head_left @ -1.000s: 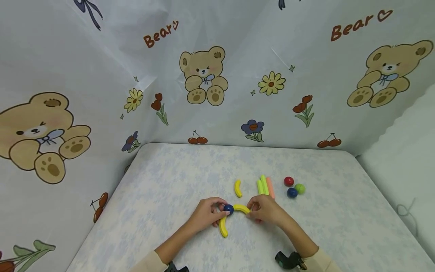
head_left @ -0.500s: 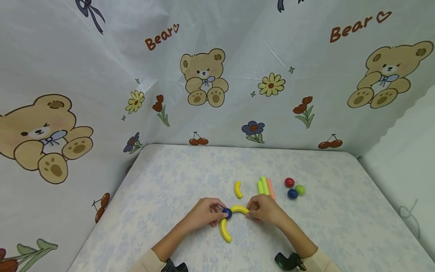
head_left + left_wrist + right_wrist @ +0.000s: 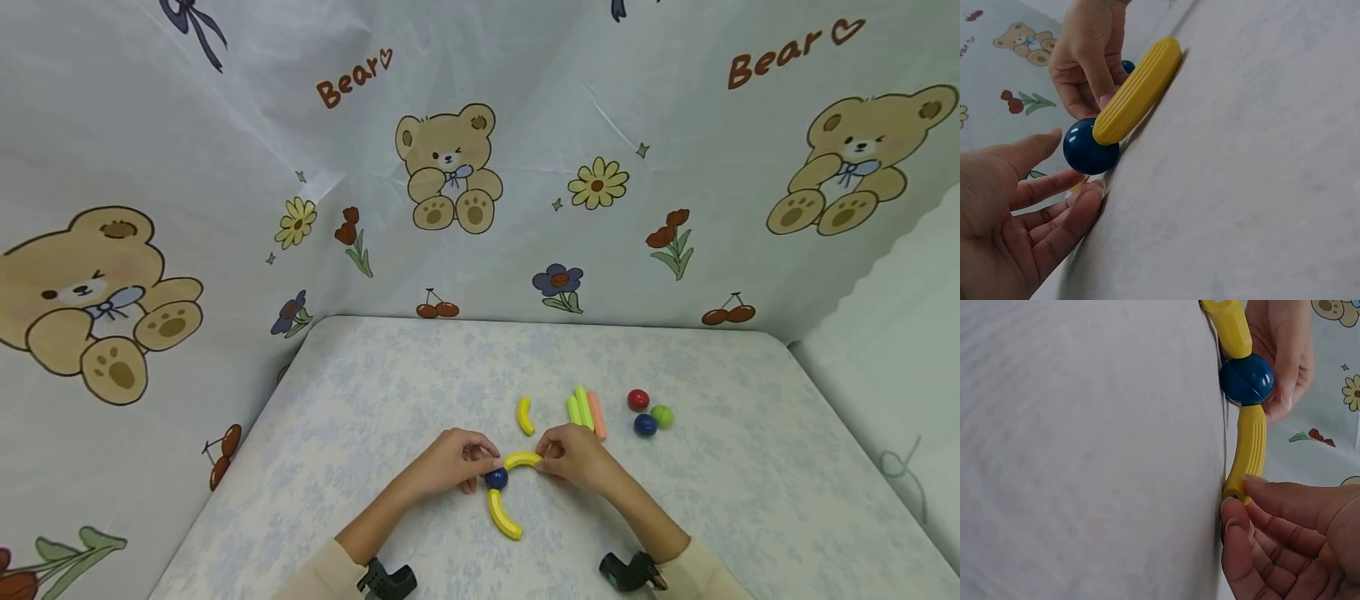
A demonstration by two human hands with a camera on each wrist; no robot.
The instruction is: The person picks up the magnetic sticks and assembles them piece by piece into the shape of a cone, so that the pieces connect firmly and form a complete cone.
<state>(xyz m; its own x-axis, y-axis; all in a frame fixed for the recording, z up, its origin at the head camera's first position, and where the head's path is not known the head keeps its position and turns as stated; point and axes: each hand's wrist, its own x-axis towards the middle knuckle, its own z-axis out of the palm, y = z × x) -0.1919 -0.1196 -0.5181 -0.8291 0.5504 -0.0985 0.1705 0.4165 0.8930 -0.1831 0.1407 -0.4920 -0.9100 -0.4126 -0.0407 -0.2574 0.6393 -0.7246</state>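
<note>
Here on my feed the right hand (image 3: 577, 458) pinches the outer end of a curved yellow piece (image 3: 521, 459) between thumb and fingers. The left hand (image 3: 459, 458) waits beside the blue ball (image 3: 497, 478), fingers loosely bent, thumb apart from it. That ball sits low over the table (image 3: 405, 383), joining the pinched piece to a second yellow piece (image 3: 503, 517). I'd cradle the ball and turn the pinched end gently; a sharp tug could, I judge, part a joint. The angle is poor, so I can't say whether the left fingertips touch the ball. It's a glossy sphere, a fine line across it; the arcs are smooth, grooved lengthwise, apparently plastic.
</note>
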